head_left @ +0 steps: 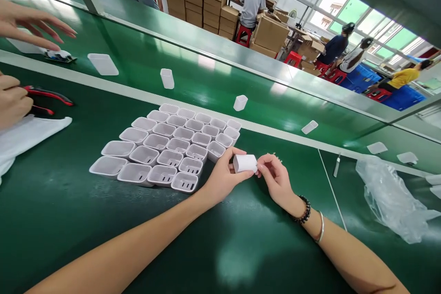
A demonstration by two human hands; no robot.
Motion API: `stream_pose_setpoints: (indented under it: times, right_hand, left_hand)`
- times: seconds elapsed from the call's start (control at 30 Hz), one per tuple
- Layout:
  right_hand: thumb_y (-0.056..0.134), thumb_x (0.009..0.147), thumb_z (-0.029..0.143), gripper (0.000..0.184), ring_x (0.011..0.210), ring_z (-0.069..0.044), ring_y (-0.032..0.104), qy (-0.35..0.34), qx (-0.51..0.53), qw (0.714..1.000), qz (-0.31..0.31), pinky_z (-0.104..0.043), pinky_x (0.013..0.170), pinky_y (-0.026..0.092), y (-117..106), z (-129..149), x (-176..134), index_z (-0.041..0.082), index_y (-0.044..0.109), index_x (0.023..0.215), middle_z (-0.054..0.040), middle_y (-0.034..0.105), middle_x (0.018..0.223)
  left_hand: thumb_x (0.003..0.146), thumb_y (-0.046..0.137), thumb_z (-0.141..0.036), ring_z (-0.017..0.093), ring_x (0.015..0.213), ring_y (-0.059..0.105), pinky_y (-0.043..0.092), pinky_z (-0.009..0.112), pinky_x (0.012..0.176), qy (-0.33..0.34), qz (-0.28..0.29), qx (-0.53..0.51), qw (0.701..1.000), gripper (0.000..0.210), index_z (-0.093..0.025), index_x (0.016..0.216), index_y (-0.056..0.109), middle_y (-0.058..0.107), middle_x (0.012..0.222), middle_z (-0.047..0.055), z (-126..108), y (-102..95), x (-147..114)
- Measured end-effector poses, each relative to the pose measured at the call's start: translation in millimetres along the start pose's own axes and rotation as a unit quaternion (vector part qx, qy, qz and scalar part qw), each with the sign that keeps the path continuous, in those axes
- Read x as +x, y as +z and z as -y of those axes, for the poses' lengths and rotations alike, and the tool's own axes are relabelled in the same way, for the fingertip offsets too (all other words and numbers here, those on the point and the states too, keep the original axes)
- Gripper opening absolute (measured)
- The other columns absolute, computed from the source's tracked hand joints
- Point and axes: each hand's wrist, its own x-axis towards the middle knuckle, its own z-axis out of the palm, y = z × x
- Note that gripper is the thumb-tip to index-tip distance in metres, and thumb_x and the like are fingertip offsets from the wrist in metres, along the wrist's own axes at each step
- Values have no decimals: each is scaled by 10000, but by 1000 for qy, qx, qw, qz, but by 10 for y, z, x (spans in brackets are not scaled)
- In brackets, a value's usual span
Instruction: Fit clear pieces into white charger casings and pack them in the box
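Note:
A small white plastic housing (245, 163) lies on its side in my left hand (220, 178), gripped between thumb and fingers. My right hand (278, 183) pinches at the housing's right end; whatever is between those fingertips is too small to make out. Just left of my hands, rows of open white plastic housings (171, 145) stand packed together on the green table (193, 248). Slots show in the bottoms of several near ones. Some tiny pale pieces (275, 158) show behind my right fingers.
Along the green conveyor belt (203, 87) behind lie several spaced white housings (167, 79). A clear plastic bag (392, 197) and a thin pen-like tool (336, 165) are at right. At left are a co-worker's hands (31, 25) and red-handled pliers (51, 94).

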Motion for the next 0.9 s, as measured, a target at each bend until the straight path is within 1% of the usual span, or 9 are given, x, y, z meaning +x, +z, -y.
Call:
stream_pose_setpoints:
  times: [0.1,0.27,0.5,0.73,0.9]
  right_hand:
    - [505,998,302,124,696,-139,550,-9,-15,1000,3,-281,646,475,-6,6,5,220,557,920,-10,570,817]
    - [497,1001,269,109,708,-142,551,-26,-41,999,6,-287,651,465,-22,-5,0,223,556,921,-14,572,824]
    - [491,1002,296,119,719,-156,554,-26,-45,999,12,-308,666,475,-30,-12,0,226,551,927,-26,579,841]
    - [487,1005,289,115,720,-157,554,-27,-29,999,13,-310,669,472,-24,-14,-3,233,553,929,-23,571,840]
    - [476,1009,308,140,715,-162,552,-26,-43,999,10,-312,666,465,-24,-18,-3,230,551,919,-20,564,816]
  left_hand:
    - [685,777,-223,98,771,592,464,257,739,-7,-6,-2,1000,445,-193,1017,483,603,922,-23,-6,4,-5]
    - [697,772,-223,106,794,603,462,254,725,0,-3,3,1000,427,-195,1019,492,603,950,-15,17,-2,-5]
    - [685,774,-217,116,806,607,467,262,736,1,-11,4,1000,439,-191,1021,494,608,954,-7,8,-1,-7]
    - [675,772,-214,119,813,608,473,270,754,7,-10,5,1000,437,-191,1011,494,605,949,-7,-9,-3,-13]
    - [660,778,-224,133,830,619,479,289,773,6,-10,-1,1000,455,-191,1010,489,607,953,0,-3,2,1]
